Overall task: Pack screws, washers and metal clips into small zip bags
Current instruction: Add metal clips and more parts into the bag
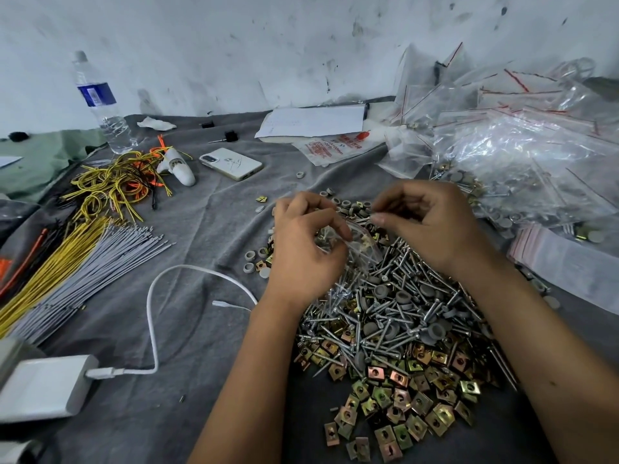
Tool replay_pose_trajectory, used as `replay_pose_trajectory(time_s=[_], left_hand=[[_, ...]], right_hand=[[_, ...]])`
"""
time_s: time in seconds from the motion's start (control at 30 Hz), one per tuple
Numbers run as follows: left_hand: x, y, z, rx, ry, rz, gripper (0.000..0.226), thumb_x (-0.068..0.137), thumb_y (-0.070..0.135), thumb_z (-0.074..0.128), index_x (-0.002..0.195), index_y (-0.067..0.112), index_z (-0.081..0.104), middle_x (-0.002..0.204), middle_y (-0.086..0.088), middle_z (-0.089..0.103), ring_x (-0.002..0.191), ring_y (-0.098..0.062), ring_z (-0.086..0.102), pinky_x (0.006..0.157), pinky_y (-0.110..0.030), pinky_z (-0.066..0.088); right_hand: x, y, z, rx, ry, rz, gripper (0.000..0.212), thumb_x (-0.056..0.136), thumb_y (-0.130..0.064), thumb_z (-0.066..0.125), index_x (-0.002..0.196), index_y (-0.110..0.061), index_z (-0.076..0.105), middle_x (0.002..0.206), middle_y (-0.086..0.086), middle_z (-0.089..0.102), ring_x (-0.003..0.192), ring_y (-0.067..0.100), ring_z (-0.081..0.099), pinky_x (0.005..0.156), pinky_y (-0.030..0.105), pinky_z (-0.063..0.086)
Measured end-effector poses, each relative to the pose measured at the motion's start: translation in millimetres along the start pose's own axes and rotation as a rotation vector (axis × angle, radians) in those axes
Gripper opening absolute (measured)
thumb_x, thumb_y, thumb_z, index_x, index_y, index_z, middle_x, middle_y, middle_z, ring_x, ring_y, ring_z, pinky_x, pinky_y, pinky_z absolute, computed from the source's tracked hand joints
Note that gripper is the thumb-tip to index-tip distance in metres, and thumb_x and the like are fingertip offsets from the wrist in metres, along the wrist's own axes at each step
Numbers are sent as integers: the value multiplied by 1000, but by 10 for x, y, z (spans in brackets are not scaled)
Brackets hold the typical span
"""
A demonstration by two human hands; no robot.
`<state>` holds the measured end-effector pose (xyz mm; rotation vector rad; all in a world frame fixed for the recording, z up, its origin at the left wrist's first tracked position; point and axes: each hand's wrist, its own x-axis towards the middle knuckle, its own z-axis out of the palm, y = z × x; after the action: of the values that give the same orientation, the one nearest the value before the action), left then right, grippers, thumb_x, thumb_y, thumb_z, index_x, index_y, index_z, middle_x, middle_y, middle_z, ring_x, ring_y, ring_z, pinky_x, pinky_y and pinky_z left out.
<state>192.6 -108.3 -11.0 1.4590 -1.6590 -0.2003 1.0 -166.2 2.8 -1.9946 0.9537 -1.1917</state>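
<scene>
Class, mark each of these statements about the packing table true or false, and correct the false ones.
1. Both hands hold a small clear bag. True: the left hand and right hand pinch the bag above the pile of screws.
2. The phone lies face up. False: the phone lies face down, camera showing.
3. The water bottle has tipped over. False: the bottle stands upright.
4. Metal clips lie at the near end of the pile. True: the clips spread nearest the person.
5. A white cable is plugged into the power bank. True: the cable enters the power bank.
</scene>
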Motion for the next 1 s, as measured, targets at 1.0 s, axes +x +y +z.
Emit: replay_pose_trajectory(time_s=[1.0], left_hand=[[43,-119,0,-59,5,-59,25,84,7,80,93,31,78,113,7,63,119,-17,49,100,-13,23]], right_hand=[[149,463,-204,-576,-195,232,17,97,-10,67,110,-16,76,111,3,74,77,-6,52,76,23,40]])
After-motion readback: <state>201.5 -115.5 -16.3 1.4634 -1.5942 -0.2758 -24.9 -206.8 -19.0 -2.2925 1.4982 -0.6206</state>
